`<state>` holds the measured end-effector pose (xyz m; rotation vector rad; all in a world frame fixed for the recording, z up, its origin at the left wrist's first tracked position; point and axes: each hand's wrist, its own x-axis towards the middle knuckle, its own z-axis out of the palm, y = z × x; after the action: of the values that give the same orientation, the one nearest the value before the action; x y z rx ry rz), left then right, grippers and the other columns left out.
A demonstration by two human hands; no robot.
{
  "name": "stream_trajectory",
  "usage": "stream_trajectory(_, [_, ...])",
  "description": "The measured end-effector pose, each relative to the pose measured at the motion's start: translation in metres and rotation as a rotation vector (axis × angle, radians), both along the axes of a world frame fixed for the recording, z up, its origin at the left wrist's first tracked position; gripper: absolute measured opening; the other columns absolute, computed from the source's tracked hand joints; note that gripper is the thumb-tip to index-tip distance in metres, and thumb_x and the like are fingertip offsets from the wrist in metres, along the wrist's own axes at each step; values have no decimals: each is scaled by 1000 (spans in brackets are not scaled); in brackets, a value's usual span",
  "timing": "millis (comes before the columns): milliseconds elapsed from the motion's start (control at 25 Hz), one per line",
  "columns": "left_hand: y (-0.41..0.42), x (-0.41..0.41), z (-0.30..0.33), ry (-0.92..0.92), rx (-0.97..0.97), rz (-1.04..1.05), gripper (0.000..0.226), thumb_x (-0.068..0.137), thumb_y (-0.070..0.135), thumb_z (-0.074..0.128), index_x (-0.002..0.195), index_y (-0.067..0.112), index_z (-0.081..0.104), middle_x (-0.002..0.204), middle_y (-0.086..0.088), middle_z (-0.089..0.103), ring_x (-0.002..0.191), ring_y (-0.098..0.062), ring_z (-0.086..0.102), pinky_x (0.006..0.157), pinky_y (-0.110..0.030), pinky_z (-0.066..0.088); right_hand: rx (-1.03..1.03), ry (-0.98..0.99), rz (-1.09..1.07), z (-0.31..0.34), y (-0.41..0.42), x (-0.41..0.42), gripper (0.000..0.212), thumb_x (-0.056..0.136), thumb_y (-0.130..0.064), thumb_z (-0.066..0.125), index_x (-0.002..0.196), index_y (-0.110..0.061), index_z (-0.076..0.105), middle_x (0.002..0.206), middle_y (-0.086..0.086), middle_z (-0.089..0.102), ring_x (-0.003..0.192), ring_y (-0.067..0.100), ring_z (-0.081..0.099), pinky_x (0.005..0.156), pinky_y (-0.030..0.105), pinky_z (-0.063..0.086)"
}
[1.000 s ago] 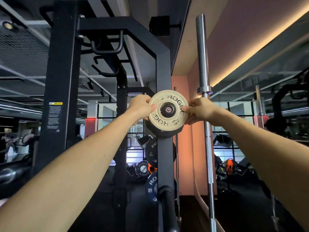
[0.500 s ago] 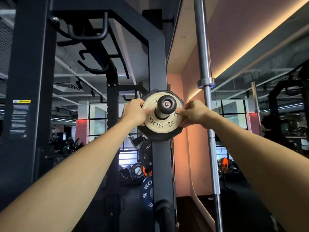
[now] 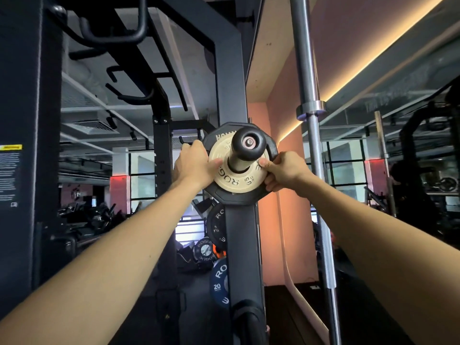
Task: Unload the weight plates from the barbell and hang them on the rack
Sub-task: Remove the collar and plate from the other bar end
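Cream plate, lettering partly hidden

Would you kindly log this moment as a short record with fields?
plate: tan plate, slid onto the rack peg, against a black plate
left hand: holds the tan plate's left edge
right hand: holds its right edge
barbell: upright, right of the rack post
below: blue 20 plate
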<state>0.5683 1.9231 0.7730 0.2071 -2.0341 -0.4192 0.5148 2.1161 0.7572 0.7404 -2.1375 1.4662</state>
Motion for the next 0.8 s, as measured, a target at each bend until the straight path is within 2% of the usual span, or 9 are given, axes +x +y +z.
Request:
stream_trajectory(80, [2, 10, -15, -2, -32, -54, 26, 85, 32, 66, 97, 13, 52, 107, -9, 47, 92, -34, 55, 83, -44, 49, 55, 88, -84, -11, -1, 5, 31, 93, -27, 61, 71, -6, 55, 75, 17, 67, 63, 29, 63, 65, 39, 56])
stream_trajectory(200, [-2, 31, -45, -189, -111, -122, 25, 80, 29, 72, 97, 23, 55, 107, -2, 43, 88, -24, 57, 85, -40, 51, 337, 194, -211, -33, 7, 17, 23, 88, -34, 64, 84, -13, 55, 87, 6, 64, 83, 25, 59, 71, 31, 45])
stream_trajectory(280, [-4, 45, -65, -307, -113, -174, 32, 76, 37, 75, 100, 27, 56, 109, 1, 43, 94, -21, 55, 89, -38, 49, 479, 147, -197, -49, 11, 29, 30, 87, -38, 64, 101, -12, 57, 101, 4, 64, 94, 23, 58, 82, 32, 47])
stream_trajectory(400, [-2, 72, -95, -408, -91, -197, 39, 71, 49, 75, 104, 34, 59, 111, 3, 47, 105, -21, 53, 96, -40, 46, 579, 55, -136, -73, 15, 59, 49, 85, -46, 64, 119, -11, 54, 120, 7, 62, 108, 25, 58, 96, 37, 46])
stream_trajectory(520, [0, 113, -129, -502, -53, -185, 44, 71, 52, 74, 109, 33, 61, 108, 1, 49, 101, -22, 52, 91, -37, 46, 611, -31, -51, -106, 17, 102, 55, 87, -46, 63, 127, -10, 51, 125, 8, 58, 111, 24, 56, 93, 28, 43])
stream_trajectory(600, [2, 145, -155, -545, -29, -169, 47, 73, 49, 75, 113, 29, 62, 106, 1, 50, 102, -23, 54, 89, -35, 46, 659, -68, -6, -131, 19, 129, 57, 86, -47, 63, 130, -13, 49, 128, 7, 57, 114, 23, 55, 92, 26, 41])
stream_trajectory(720, [5, 193, -200, -597, 49, -166, 49, 73, 46, 77, 116, 26, 63, 118, -1, 55, 114, -22, 54, 92, -32, 44, 684, -123, 43, -171, 18, 164, 58, 84, -51, 64, 128, -17, 50, 130, 5, 57, 115, 22, 55, 100, 32, 42])
stream_trajectory(800, [6, 231, -239, -666, 103, -164, 50, 76, 46, 76, 119, 25, 62, 126, -3, 54, 119, -23, 52, 88, -30, 39, 698, -149, 85, -205, 16, 194, 57, 82, -51, 65, 127, -17, 52, 125, 2, 59, 112, 21, 56, 97, 30, 43])
